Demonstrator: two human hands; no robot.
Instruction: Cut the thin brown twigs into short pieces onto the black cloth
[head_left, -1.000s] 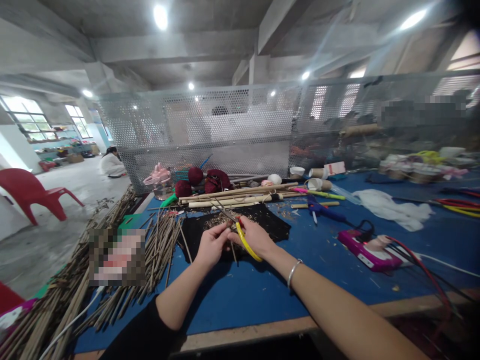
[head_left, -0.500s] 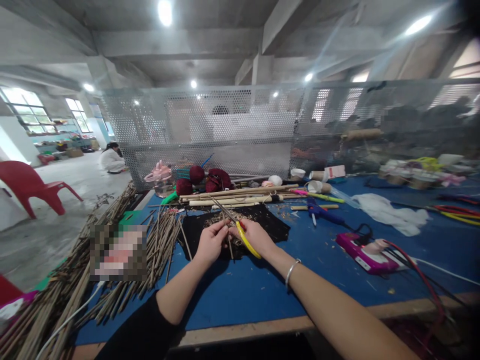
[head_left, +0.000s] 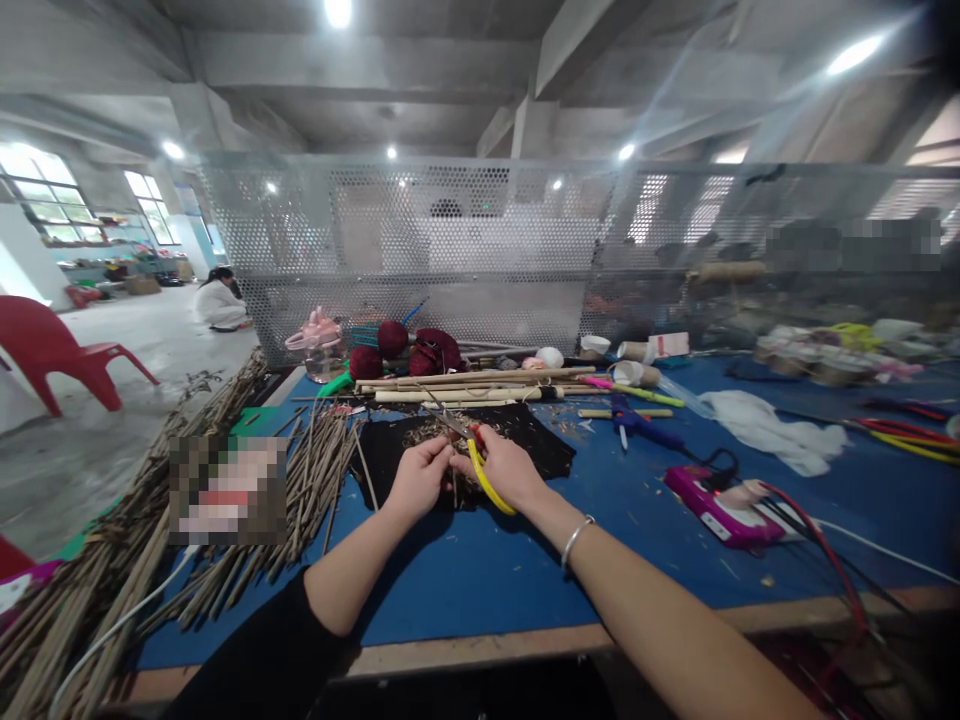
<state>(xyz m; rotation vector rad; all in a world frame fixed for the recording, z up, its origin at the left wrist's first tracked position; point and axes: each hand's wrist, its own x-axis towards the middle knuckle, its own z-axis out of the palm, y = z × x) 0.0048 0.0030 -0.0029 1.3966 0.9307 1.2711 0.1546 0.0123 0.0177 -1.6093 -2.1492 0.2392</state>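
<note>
Yellow-handled pliers or cutters are held in my right hand, their metal jaws pointing up and to the left. My left hand is closed in a pinch beside them, at a thin brown stick that is mostly hidden by the fingers. Both hands nearly touch above a black cloth strewn with small plant cuttings. Left of the cloth lies a heap of thin brown sticks.
A blue table carries pale rods, dark red yarn balls, a blue glue gun, a purple power strip and white plastic. Behind stands a perforated metal screen. A person crouches far left.
The view has shifted slightly. The cutters have turned a little in my right hand, with their jaws now lower and nearer my left fingers.
</note>
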